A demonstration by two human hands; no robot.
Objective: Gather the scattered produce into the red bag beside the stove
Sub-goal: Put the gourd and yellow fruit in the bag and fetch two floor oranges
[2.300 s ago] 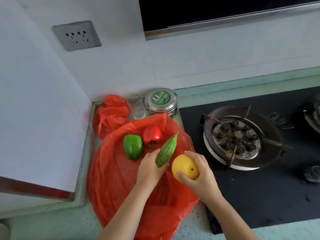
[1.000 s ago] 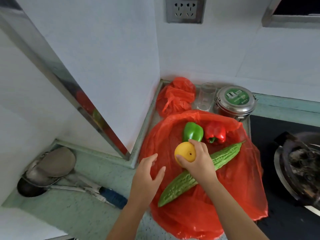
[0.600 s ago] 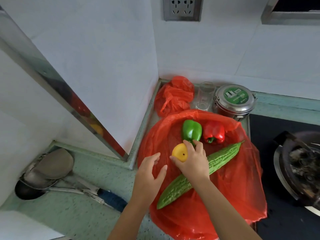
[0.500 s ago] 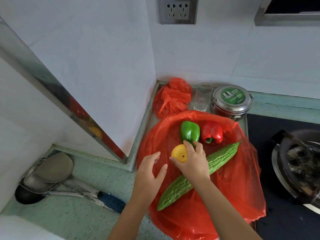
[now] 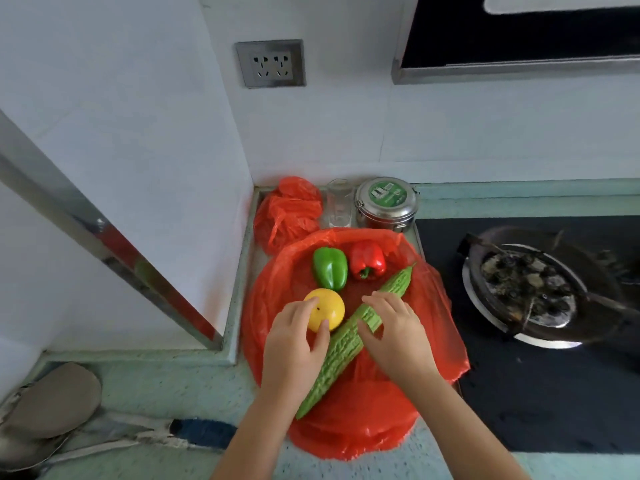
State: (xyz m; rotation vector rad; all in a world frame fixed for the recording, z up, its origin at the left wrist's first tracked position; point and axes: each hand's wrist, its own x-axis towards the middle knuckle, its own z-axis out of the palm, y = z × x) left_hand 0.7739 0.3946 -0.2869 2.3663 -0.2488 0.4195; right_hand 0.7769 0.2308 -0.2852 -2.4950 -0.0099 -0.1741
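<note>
A: How much room does the person have? The worktop [image 5: 156, 386] is a narrow strip here, shut in by the wall [image 5: 173, 168] on the left and behind it, with the stove [image 5: 519, 393] hard against its right.

B: The red bag [image 5: 346, 420] covers most of that strip. It is spread flat and its right edge laps onto the stove glass. Only the near side is free.

A: So the produce lies on the bag, not plainly in it?

B: Yes, and the bag's mouth cannot be made out. The gourd [image 5: 341, 348] lies slantwise across it. The green pepper [image 5: 329, 273] and red pepper [image 5: 367, 259] sit side by side behind, and the yellow fruit [image 5: 329, 306] is just left of the gourd.

A: And the hands?

B: The left hand [image 5: 294, 344] has its fingers curled on the fruit. The right hand [image 5: 398, 332] wraps the gourd's middle.

A: What could go wrong?

B: If the person lifts the slick plastic, the round pieces may well roll off, perhaps toward the burner [image 5: 530, 296], because the bag has no rim to stop them.
</note>
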